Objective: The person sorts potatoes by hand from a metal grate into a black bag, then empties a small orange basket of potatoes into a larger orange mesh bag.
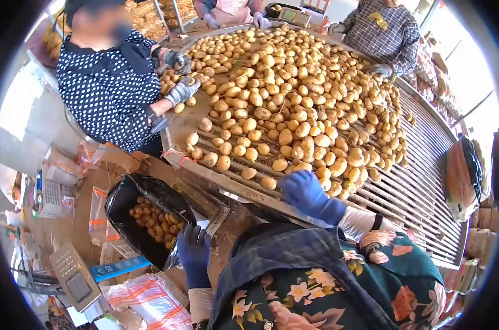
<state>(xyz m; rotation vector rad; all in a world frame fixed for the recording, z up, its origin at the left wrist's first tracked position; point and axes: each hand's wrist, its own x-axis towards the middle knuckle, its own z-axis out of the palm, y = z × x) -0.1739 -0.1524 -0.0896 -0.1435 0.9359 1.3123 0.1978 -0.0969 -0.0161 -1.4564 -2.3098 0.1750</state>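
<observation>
The scene is viewed from the head, forward and steeply down, in a wide round frame; the torso [315, 280] is caught close below, the desk [175, 132] farther ahead.

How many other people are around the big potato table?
3. A person in a dotted top is at the left, a person in a pink apron is across the far side, and a person in a checked shirt is far right. Others may be hidden.
</observation>
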